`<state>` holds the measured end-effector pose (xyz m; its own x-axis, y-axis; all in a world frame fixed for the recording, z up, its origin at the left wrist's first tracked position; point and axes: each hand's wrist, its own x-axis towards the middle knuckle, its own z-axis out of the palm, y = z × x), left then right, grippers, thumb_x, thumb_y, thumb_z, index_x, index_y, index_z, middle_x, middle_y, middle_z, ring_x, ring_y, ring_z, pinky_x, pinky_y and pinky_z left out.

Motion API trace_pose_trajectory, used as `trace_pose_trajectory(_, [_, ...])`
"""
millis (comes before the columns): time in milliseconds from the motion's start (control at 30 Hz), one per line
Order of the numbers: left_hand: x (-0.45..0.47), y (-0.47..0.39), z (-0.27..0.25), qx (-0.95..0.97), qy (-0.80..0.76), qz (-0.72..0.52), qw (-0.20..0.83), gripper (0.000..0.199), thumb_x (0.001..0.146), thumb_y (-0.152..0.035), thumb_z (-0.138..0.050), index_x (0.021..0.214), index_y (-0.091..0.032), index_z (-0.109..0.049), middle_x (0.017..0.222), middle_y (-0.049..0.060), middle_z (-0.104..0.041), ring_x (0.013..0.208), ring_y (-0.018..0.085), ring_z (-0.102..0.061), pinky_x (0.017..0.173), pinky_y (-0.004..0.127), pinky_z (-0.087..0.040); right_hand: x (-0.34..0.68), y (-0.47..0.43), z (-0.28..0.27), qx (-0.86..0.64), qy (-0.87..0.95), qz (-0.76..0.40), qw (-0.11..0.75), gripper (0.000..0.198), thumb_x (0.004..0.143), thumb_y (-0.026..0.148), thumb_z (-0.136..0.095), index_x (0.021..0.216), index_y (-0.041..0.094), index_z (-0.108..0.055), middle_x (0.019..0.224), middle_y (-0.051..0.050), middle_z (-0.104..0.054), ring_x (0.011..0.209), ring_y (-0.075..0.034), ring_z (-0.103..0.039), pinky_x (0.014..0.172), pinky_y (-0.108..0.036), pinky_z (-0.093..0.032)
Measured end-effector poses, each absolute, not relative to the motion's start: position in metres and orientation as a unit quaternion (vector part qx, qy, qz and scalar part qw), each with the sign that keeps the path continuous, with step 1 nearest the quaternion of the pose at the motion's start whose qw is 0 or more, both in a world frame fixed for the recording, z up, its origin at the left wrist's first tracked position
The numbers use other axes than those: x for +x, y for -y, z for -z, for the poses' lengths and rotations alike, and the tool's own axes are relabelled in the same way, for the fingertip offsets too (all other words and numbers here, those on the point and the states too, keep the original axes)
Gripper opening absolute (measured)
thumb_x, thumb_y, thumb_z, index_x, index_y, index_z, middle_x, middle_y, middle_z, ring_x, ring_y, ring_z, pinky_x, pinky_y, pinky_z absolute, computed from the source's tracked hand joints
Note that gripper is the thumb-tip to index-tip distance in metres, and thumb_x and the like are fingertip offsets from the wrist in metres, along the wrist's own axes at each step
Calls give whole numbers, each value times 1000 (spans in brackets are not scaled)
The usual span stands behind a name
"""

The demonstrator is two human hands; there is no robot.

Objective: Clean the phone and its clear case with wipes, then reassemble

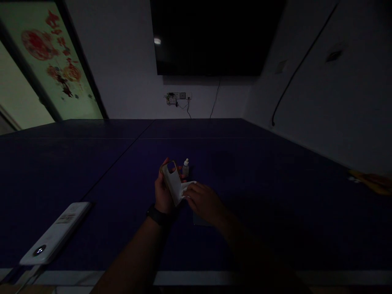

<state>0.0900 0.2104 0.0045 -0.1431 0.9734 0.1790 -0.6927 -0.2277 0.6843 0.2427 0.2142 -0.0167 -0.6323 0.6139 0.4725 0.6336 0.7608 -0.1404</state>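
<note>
My left hand (162,191) is wrapped round a phone case (173,183), its pale inner side towards me and the camera cutout at the top. Pinched in my right hand (204,201) is a crumpled white tissue (187,187), which touches the right edge of the case. Just behind stands a small dropper bottle (185,168) with a white top, upright on the dark blue table (245,196). Under my right hand lies a dark flat rectangular thing (200,220), partly hidden; its kind I cannot make out.
A white power bank (58,232) with a cable lies at the table's left front. Something yellow (372,181) is at the far right edge. Beyond the table are a wall with sockets (180,96) and a large dark screen (214,36).
</note>
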Motion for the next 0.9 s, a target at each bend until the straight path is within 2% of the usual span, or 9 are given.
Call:
trace_pose_trajectory(300, [90, -209, 3, 352, -213, -729, 547, 69, 84, -65, -63, 143, -31, -54, 115, 7, -71, 80, 19, -70, 71, 32, -58, 243, -212, 14, -264, 933, -63, 235, 15, 100, 15, -57, 99, 20, -71, 103, -5, -72, 102, -20, -65, 93, -35, -51])
trace_pose_trajectory(500, [92, -209, 3, 339, -194, -734, 555, 65, 85, -63, -63, 142, -34, -54, 115, 6, -72, 82, 19, -71, 76, 35, -59, 242, -212, 13, -366, 899, 9, 240, 13, 98, 16, -60, 101, 20, -72, 105, -9, -73, 101, -25, -65, 88, -40, -51])
trace_pose_trajectory(667, [92, -209, 4, 356, -214, -740, 529, 69, 83, -65, -64, 142, -30, -56, 113, 7, -72, 84, 19, -71, 75, 33, -58, 236, -205, 13, -270, 927, -86, 244, 13, 100, 17, -58, 96, 20, -70, 99, -4, -73, 97, -18, -67, 89, -32, -52])
trace_pose_trajectory(800, [92, -210, 4, 335, -199, -747, 539, 68, 83, -66, -63, 142, -34, -54, 111, 4, -71, 81, 19, -70, 74, 35, -58, 240, -210, 15, -333, 906, -49, 258, 14, 99, 17, -59, 99, 20, -72, 103, -7, -74, 102, -22, -66, 92, -37, -51])
trace_pose_trajectory(900, [94, -210, 4, 333, -204, -736, 553, 66, 83, -64, -66, 140, -33, -56, 109, 4, -71, 81, 18, -70, 73, 33, -58, 243, -213, 17, -312, 916, -67, 245, 15, 98, 14, -58, 97, 19, -72, 101, -7, -74, 101, -21, -67, 94, -36, -51])
